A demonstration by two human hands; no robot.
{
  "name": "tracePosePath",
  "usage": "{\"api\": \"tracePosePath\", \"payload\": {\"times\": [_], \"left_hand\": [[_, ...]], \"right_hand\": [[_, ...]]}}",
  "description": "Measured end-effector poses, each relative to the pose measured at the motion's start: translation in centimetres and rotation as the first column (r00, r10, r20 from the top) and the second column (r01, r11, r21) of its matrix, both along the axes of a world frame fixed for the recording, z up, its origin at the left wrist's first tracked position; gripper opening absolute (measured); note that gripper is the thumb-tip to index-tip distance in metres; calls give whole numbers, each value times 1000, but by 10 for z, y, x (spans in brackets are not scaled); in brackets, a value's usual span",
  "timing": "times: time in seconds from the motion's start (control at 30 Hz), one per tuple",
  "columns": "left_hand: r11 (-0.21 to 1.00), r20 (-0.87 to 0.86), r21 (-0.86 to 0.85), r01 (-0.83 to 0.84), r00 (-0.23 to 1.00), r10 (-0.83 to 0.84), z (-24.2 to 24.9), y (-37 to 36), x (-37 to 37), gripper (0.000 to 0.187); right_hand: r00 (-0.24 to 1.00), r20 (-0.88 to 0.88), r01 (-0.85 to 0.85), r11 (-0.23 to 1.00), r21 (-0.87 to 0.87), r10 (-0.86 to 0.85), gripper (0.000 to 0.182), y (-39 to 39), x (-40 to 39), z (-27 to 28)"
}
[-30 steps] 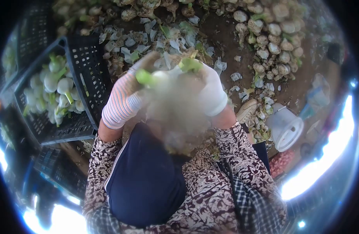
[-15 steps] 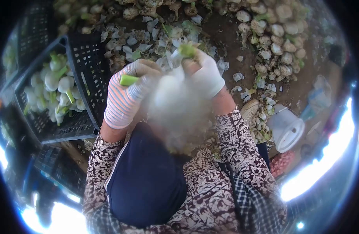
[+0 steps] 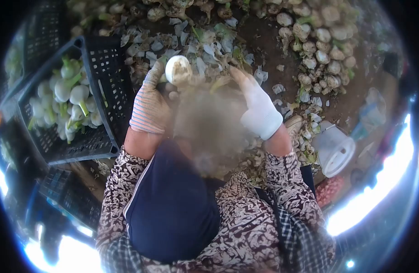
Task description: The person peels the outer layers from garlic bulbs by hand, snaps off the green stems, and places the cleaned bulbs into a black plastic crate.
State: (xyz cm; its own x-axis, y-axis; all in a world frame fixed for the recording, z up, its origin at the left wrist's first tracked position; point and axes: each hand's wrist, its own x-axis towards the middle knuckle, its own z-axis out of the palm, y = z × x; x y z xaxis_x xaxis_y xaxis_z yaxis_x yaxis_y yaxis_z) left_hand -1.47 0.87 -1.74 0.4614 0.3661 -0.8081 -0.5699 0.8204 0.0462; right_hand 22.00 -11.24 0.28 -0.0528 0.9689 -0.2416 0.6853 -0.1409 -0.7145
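Note:
My left hand (image 3: pixel 148 102), in a striped glove, is closed around a white garlic bulb (image 3: pixel 178 70), its brownish root end facing up. The fingertips grip the bulb's left side. My right hand (image 3: pixel 257 102), in a white glove, is apart from the bulb, fingers stretched forward. A pale strip of skin (image 3: pixel 221 83) shows right at its fingertips. A blurred smudge in the middle of the view hides part of the space between the hands. Loose garlic skins (image 3: pixel 214 48) cover the ground beyond them.
To the left stands a black plastic crate (image 3: pixel 110 86) holding peeled white bulbs with green stems (image 3: pixel 63 91). Unpeeled bulbs (image 3: pixel 323 48) are heaped at the far right, with more along the far edge. A white bucket (image 3: pixel 334 150) lies tilted at my right.
The bulb has turned so its root end shows, and it sits farther forward in my left hand. My right hand has moved right, away from the bulb's green stem, and its fingers have straightened.

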Motion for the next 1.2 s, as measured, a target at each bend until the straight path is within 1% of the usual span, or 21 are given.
{"api": "tracePosePath", "payload": {"times": [0.07, 0.13, 0.23, 0.27, 0.3, 0.33, 0.37, 0.4, 0.43, 0.47, 0.57, 0.6, 0.7, 0.77, 0.83, 0.87, 0.97, 1.0, 1.1, 1.13, 1.2], "left_hand": [[1000, 14, -16, -12, 1000, 12, -2, -2, 0, 35], [1000, -33, -3, 4, 999, -5, 13, 1, 12, 31], [1000, -216, 17, 16, 976, -12, 30, 0, 25, 27], [995, -296, 75, 60, 955, -36, 22, 0, 19, 25], [996, -283, 78, 49, 959, -25, 15, 0, 15, 25], [996, -270, 78, 38, 963, -16, 10, -2, 10, 25], [997, -255, 76, 29, 967, -9, 10, -3, 9, 25], [997, -271, 64, 37, 962, -18, 12, -4, 11, 26], [997, -286, 55, 45, 958, -28, 20, -5, 15, 26], [997, -299, 49, 53, 953, -36, 24, -3, 19, 27], [981, -312, 129, 142, 945, -96, 14, -7, 14, 31], [966, -357, 180, 187, 927, -113, 15, -9, 13, 33], [902, -451, 320, 290, 884, -124, 30, -7, 16, 38], [870, -458, 387, 305, 883, -106, 36, -9, 18, 41], [864, -465, 396, 312, 879, -104, 43, -11, 23, 37], [860, -468, 402, 314, 878, -101, 47, -11, 25, 35], [671, -675, 329, 664, 663, -325, 64, -2, 18, 39], [672, -682, 334, 662, 661, -312, 66, -3, 17, 38], [644, -676, 427, 635, 697, -238, 57, -9, 14, 37], [640, -676, 443, 627, 703, -221, 52, -10, 13, 37], [637, -680, 450, 625, 703, -209, 47, -11, 11, 37]], "right_hand": [[922, -357, 129, 988, -86, -151, 71, 11, -21, -1], [765, -536, 264, 933, -243, -356, 64, 26, -43, 2], [508, -514, 426, 720, -547, -691, 43, 46, -67, 8], [442, -557, 454, 711, -537, -703, 28, 49, -65, 12], [86, -740, 428, 696, -577, -667, 27, 43, -55, -4], [-183, -821, 436, 704, -561, -540, 26, 41, -42, -19], [-433, -825, 452, 705, -546, -362, 25, 44, -32, -24], [-191, -823, 607, 594, -528, -536, 28, 47, -22, -25], [35, -718, 749, 494, -441, -695, 33, 54, -14, -21], [543, -502, 769, 639, -24, -673, 43, 52, -10, -35], [364, -540, 614, 632, -474, -759, 50, 42, -18, -8], [609, -419, 548, 739, -393, -674, 47, 37, -20, -17], [446, -645, 443, 779, -444, -621, 44, 38, -43, -6], [621, -640, 449, 874, -184, -453, 58, 38, -51, 3], [898, -339, 337, 934, 120, -280, 71, 43, -56, 4], [898, -337, 360, 912, 195, -282, 82, 44, -60, -1], [921, -288, 343, 898, 275, -264, 80, 44, -59, 0], [930, -298, 315, 887, 336, -218, 79, 43, -56, -4], [878, -427, 304, 941, 148, -216, 82, 41, -49, -1], [893, -422, 250, 952, 178, -155, 82, 43, -43, -1], [931, -343, 213, 950, 229, -126, 65, 44, -40, 0]]}}
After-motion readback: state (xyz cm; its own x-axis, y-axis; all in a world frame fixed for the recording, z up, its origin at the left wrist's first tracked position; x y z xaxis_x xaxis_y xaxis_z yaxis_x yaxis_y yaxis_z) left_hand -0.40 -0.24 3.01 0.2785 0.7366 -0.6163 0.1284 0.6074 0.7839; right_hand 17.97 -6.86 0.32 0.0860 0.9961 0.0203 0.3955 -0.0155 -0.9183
